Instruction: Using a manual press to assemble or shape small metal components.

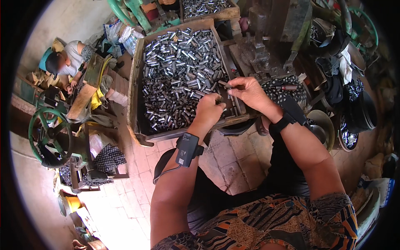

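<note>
A wooden tray (134, 83) in front of me holds a heap of short metal tubes (179, 62), some shiny and some dull. My right hand (250, 93) is over the tray's near right corner, thumb and fingers pinched on a small metal tube (224, 83). Close beside it, my left hand (209, 109) is above the near part of the heap with its fingers curled in. Small dark pieces seem to show at its fingertips, but what they are is unclear. Both wrists wear black strapped devices.
A dark metal press (260, 52) stands right of the tray, with a red-handled tool (288, 87) near it. Another tray (208, 16) of tubes is at the back. Left are a green handwheel (50, 137) and a seated person (71, 58). Buckets (368, 112) stand at right.
</note>
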Motion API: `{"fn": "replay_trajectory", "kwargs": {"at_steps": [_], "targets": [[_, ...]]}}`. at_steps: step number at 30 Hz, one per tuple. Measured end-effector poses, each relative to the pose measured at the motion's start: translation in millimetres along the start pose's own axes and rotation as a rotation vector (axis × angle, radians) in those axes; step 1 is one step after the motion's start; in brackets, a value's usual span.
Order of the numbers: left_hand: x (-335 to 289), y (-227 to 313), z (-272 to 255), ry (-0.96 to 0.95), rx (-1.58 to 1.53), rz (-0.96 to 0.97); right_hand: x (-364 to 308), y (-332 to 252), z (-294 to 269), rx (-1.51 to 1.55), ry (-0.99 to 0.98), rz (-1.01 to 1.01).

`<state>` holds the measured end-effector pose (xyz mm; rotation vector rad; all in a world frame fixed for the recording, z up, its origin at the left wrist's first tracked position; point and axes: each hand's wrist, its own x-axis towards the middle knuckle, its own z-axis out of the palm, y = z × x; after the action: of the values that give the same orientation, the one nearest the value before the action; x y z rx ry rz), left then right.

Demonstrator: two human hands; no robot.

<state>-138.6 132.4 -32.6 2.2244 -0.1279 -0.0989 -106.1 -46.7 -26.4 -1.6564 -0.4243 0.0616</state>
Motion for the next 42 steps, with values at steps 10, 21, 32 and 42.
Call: {"fn": "replay_trajectory", "kwargs": {"at_steps": [10,21,32,42], "targets": [[1.7,22.1,0.3,-0.229,0.517,0.045,-6.3,-8.8,-6.5,0.159,0.069,0.098],[-1.4,14.3,-8.3,0.086,0.08,0.131,-8.5,-17.4,-6.7,0.136,0.057,0.081],[-24.7,38.3,-24.6,0.126,-0.991,-0.272,-14.2,-30.6,7.9,0.38,0.105,0.135],[-28.7,35.4,-31.3,0.076,-1.069,-0.24,-14.2,-33.3,18.0,0.375,0.121,0.092]]}}
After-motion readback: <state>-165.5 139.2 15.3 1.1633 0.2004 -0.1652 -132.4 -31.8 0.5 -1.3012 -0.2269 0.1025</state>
